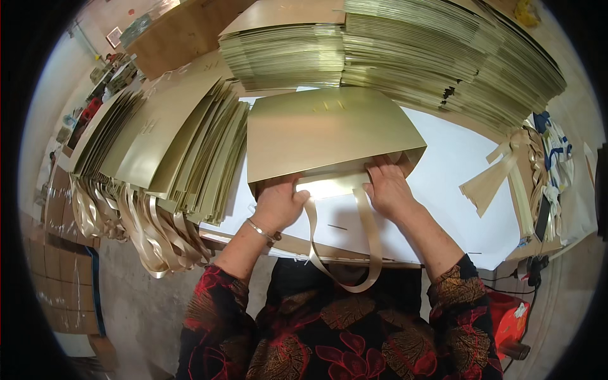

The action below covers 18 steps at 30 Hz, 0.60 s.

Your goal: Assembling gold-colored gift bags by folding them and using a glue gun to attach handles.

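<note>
A gold paper gift bag lies on its side before me, its mouth towards me and held partly open. My left hand grips the left part of the near rim, fingers inside and hidden, thumb on the outside. At the right part of the same rim, my right hand has its fingers reaching into the mouth and its thumb near the handle's end. Between the hands is the folded rim band. From it a beige satin ribbon handle hangs in a loop over the table edge.
Flat gold bags with ribbon handles lean in a pile at left. Tall stacks of flat gold bags stand behind. Cut beige ribbons lie at right. White sheeting covers the table; a power strip hangs near its right corner.
</note>
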Available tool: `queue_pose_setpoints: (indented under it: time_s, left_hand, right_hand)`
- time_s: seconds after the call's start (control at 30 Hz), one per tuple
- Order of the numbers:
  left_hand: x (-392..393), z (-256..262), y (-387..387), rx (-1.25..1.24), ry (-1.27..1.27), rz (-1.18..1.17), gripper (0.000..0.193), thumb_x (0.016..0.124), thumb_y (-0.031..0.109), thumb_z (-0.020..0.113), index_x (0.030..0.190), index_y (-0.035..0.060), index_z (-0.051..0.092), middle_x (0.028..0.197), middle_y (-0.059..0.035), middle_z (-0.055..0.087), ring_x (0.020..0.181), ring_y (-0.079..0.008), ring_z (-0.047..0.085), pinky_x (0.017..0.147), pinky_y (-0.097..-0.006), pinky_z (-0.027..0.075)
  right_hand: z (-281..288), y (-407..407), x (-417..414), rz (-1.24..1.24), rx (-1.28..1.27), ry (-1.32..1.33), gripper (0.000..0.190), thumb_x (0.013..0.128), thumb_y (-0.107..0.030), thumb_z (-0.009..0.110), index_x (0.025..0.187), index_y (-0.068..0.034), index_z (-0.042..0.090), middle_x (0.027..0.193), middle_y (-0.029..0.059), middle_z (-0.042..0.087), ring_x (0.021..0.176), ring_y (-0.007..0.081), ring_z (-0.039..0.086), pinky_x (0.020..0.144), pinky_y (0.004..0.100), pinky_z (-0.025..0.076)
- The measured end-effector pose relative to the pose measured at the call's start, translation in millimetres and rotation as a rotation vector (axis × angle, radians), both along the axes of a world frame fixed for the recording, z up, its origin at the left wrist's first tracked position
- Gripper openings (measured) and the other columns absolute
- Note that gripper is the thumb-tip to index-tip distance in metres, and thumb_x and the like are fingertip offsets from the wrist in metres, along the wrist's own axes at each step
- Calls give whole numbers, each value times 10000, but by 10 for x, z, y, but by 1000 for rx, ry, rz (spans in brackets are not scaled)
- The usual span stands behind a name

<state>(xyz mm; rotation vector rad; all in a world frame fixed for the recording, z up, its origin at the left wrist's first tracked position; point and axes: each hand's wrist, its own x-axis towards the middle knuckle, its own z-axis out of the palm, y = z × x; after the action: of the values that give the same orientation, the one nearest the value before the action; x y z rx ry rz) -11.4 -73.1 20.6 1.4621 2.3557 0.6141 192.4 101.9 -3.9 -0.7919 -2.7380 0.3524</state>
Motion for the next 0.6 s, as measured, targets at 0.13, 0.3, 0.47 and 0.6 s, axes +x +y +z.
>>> queue_pose_setpoints:
  time_s: [0.13,0.3,0.47,0.6]
  left_hand:
    - [-74,-15,-17,122,-197,6,171,872,143,547,980,40,630,924,-201,649,871,-416,615,813,-486,485]
    - [-21,-10,-172,420,478,-381,104,748,72,600,841,113,621,804,-50,590,808,-263,596,811,-423,458]
    - [123,84,-328,336,604,-806,261,722,124,654,982,112,641,907,1,611,869,-178,585,905,-394,412]
    - [221,150,-323,202,694,-890,239,772,199,613,994,115,637,923,13,601,856,-164,587,892,-378,413]
  right_hand:
    - [66,43,26,-8,-74,93,297,854,-213,630,1050,2,573,1166,200,533,1119,362,477,1037,446,345]
    - [225,88,185,214,144,60,162,823,-139,618,923,-22,568,1010,160,569,1023,345,521,984,482,380]
    - [551,199,179,393,279,-130,127,808,-87,597,929,-48,608,847,136,629,886,348,595,953,514,406]
    - [796,341,-40,297,220,-596,93,773,-81,620,848,-72,675,805,117,674,799,319,652,817,447,501]
